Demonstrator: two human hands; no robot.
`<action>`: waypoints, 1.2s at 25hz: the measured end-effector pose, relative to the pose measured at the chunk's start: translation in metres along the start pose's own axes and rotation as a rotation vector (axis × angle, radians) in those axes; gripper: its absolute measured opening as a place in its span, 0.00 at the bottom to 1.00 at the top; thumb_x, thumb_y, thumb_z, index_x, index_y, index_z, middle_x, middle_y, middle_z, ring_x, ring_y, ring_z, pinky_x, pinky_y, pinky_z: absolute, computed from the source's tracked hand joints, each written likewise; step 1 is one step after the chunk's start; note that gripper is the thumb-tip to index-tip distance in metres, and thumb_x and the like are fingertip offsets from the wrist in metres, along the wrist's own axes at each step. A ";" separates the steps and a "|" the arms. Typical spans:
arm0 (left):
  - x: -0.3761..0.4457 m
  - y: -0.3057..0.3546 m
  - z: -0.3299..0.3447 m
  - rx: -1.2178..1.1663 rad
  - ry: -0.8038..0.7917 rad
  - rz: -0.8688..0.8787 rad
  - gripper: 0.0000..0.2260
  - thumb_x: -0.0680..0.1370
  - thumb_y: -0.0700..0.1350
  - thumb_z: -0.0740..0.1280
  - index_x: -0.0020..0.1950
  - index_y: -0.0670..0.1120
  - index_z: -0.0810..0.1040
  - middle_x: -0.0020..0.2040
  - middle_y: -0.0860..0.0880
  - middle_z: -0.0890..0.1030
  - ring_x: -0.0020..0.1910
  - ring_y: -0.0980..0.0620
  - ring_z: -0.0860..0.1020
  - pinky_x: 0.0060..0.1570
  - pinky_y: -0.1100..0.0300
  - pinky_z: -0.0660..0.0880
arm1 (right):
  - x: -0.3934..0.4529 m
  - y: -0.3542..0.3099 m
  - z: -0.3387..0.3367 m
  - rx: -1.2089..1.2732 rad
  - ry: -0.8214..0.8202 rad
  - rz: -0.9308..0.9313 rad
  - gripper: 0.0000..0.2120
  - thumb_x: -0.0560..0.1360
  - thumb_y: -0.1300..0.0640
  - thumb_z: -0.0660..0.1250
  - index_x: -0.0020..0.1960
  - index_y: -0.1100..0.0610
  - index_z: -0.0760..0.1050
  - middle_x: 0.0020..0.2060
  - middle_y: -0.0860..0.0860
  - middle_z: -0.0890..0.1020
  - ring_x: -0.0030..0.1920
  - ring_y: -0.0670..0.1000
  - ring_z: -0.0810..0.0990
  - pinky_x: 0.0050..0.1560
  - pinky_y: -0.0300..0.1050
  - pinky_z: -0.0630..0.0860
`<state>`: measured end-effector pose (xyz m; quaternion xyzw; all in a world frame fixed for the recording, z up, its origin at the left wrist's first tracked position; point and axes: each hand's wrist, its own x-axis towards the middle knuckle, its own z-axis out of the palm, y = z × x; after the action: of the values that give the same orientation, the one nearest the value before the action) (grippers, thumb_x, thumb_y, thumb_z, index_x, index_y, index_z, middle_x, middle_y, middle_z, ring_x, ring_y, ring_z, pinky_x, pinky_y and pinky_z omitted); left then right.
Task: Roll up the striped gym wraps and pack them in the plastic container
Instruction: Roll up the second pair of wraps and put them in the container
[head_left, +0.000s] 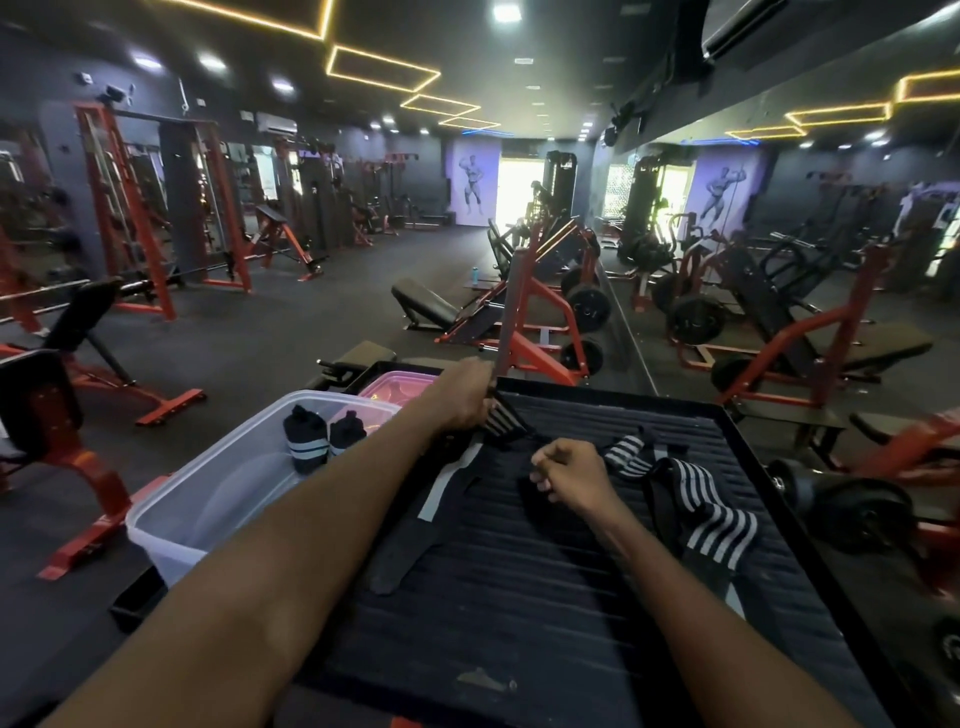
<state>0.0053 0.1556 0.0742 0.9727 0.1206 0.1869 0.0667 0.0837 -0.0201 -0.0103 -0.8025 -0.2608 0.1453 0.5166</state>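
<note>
Landmark: ribbed black platform (545, 597), occupying the lower centre of the head view.

1. Plastic container (171, 519), translucent, open-topped, set against the platform's left edge. Contents: two rolled wraps (306, 441), black with pale stripes, standing upright side by side at the container's far end.
2. Pink lid (397, 384), just beyond the container, at the platform's far left corner.
3. Left hand (462, 397), over the platform's far edge, left of centre. Fingers curled around one end of a striped wrap (506, 421); the gripped end is lifted off the surface and fans out below the hand.
4. Black strap (431, 525) with a pale band along one side, lying flat and diagonal on the platform, running from under the left hand toward the near left.
5. Right hand (569, 475), near the platform's centre. Fingers curled inward, thumb against them; whether they pinch a thin piece of black fabric cannot be told.
6. Loose striped wraps (696, 509), unrolled, heaped on the platform's right side, trailing toward its right edge.
7. Gym machines (540, 317), red-framed, on the floor beyond the platform.
</note>
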 end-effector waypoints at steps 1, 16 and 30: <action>0.005 0.005 -0.010 -0.039 0.009 0.036 0.07 0.77 0.41 0.68 0.54 0.41 0.77 0.53 0.42 0.79 0.53 0.44 0.77 0.49 0.58 0.68 | 0.001 -0.004 0.002 0.078 0.027 0.015 0.08 0.77 0.61 0.66 0.41 0.54 0.79 0.37 0.54 0.85 0.35 0.50 0.81 0.42 0.52 0.81; 0.014 0.043 -0.032 0.111 0.083 -0.043 0.18 0.78 0.54 0.67 0.66 0.48 0.72 0.67 0.44 0.72 0.68 0.40 0.67 0.63 0.36 0.67 | -0.015 -0.043 -0.010 0.118 0.290 -0.367 0.17 0.82 0.61 0.62 0.35 0.54 0.69 0.29 0.46 0.71 0.32 0.45 0.69 0.36 0.46 0.66; 0.021 0.084 0.034 -1.324 0.111 -0.690 0.11 0.72 0.29 0.70 0.37 0.43 0.74 0.33 0.45 0.77 0.32 0.49 0.76 0.29 0.62 0.75 | -0.074 0.000 -0.034 0.305 -0.027 -0.073 0.16 0.81 0.68 0.60 0.41 0.55 0.79 0.34 0.46 0.84 0.37 0.46 0.81 0.37 0.41 0.75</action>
<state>0.0547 0.0776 0.0648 0.6250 0.2845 0.2378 0.6869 0.0403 -0.0873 0.0008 -0.7025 -0.2719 0.1752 0.6339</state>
